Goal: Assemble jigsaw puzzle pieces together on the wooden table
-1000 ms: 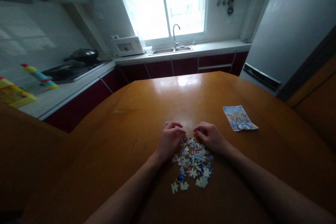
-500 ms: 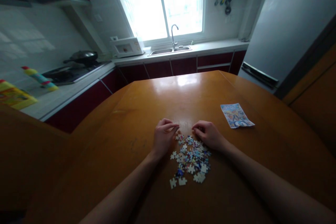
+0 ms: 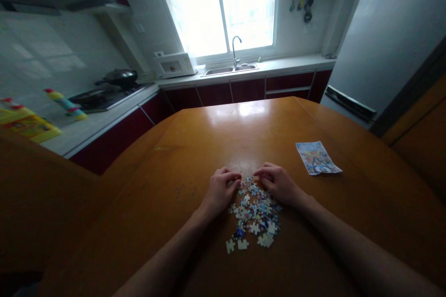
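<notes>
Nearest, the left forearm [image 3: 167, 250] and right forearm [image 3: 351, 236] run inward from the lower left and lower right of the frame, over the wooden bench [image 3: 156, 185], at nearly the same slant as half a second ago. Between them, below centre, two pale pieces [image 3: 243, 244] lie apart from the pile at its lower left, where they were. The pile of puzzle pieces [image 3: 256, 211] spreads loosely above them, and its near part looks undisturbed.

The change is at its upper edge. The right fingertips have come leftward, the left ones slightly down, and the gap between the hands is narrower. A small piece [image 3: 249, 178] now shows in that gap, close to the right fingertips. I judge that the handling is confined to these top few pieces.

The left hand [image 3: 220, 190] flanks the pile's upper left, back upward, fingers curled with the thumb beneath; whether its grip pinches a piece I cannot tell. The right hand [image 3: 281, 186] mirrors it at the upper right, forefinger stretched towards the gap, thumb tucked under; its grip is also too small to read.

Farther off, right of centre, the printed sheet [image 3: 318, 158] lies flat, untouched. Beyond, at upper centre, are the sink [image 3: 219, 71] and the bright window [image 3: 195, 14].
</notes>
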A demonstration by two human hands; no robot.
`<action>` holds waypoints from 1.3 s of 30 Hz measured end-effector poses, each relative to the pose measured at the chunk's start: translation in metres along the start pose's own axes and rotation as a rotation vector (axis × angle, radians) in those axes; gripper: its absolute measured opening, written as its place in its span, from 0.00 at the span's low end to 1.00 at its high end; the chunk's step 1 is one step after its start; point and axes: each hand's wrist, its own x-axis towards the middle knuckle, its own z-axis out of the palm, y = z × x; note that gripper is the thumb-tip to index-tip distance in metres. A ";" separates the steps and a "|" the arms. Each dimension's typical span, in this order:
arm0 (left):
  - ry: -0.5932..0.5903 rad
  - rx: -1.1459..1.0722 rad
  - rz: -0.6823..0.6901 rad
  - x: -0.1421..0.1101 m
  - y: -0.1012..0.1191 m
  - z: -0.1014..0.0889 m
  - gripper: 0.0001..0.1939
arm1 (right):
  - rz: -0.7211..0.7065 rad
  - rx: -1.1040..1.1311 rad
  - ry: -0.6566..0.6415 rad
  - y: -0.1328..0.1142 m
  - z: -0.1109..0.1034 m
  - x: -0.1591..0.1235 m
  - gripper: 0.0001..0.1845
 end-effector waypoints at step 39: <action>0.029 0.078 0.216 -0.003 0.005 -0.006 0.11 | -0.067 -0.172 -0.087 -0.005 0.002 -0.003 0.10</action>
